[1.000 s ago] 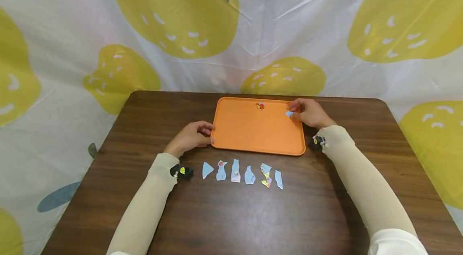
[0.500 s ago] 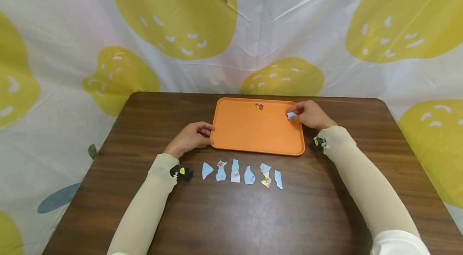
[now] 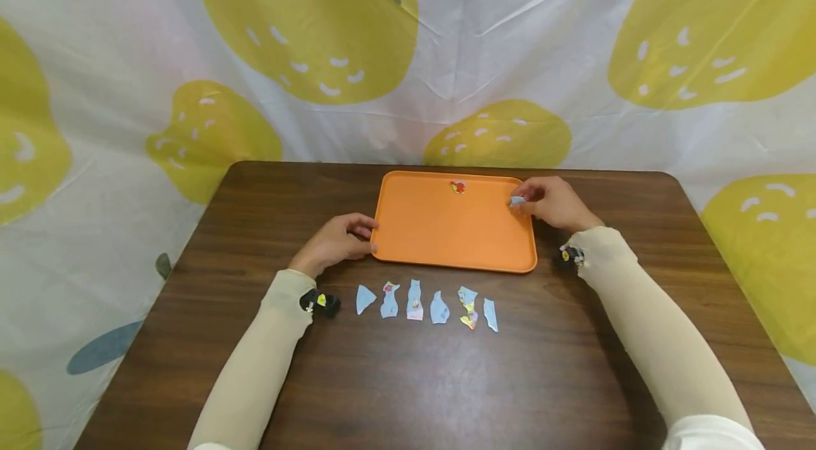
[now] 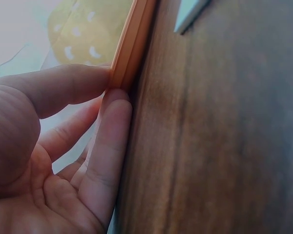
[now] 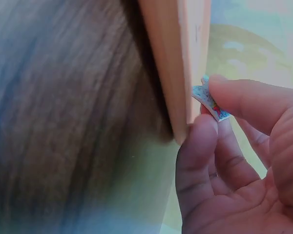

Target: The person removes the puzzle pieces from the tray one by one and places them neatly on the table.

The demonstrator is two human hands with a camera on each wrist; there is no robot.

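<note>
An orange tray [image 3: 455, 223] lies on the wooden table. My left hand [image 3: 339, 243] is at its left side; in the left wrist view the thumb and a finger pinch the tray's rim [image 4: 129, 46]. Above the tray's right side, my right hand [image 3: 554, 202] holds a small light-blue torn-looking piece [image 3: 517, 201] between thumb and fingers. The right wrist view shows that piece [image 5: 211, 101] printed with a bit of red, and partly covered by the thumb. On the tray near its far rim sits a small red and green piece [image 3: 457, 187].
A row of several light-blue irregular pieces, among them a triangular one [image 3: 365, 299] and a narrow strip [image 3: 490, 315], lies on the table [image 3: 408, 386] in front of the tray. A curtain with yellow fruit prints [image 3: 306, 18] hangs behind the table.
My right hand has taken the light-blue piece up off the tray's right side and shifted slightly right with it. My left hand stays at the tray's left edge.
</note>
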